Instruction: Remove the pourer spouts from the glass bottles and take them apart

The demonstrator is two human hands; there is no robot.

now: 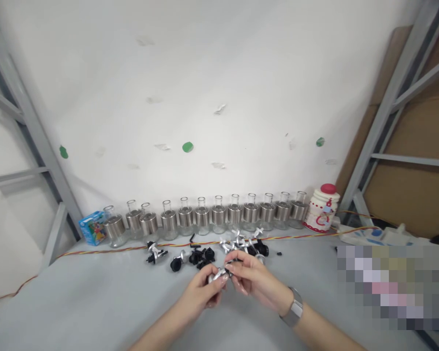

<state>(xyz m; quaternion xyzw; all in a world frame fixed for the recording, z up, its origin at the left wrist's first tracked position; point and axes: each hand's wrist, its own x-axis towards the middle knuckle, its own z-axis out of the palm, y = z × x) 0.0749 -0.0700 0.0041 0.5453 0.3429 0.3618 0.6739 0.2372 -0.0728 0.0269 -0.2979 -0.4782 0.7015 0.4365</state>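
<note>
My left hand (206, 288) is closed round a silver metal piece (218, 276) that looks like a bottle pourer. With pinched fingers, my right hand (251, 277) grips a small black part (228, 271) at the end of that piece. Fingers partly cover both, so I cannot tell whether they are joined. Just beyond my hands lie black plastic parts (202, 256) and a pile of silver pourer pieces (237, 241). Farther left are two silver-and-black pieces, one upper (156, 254) and one lower (178, 261).
Several glass bottles with metal sleeves (218, 213) line the wall. A blue box (92, 228) stands left of them, a white-and-red jar (322, 208) right. A twisted cable (131, 248) crosses the grey table (95, 302). A white power strip (373, 236) lies at right.
</note>
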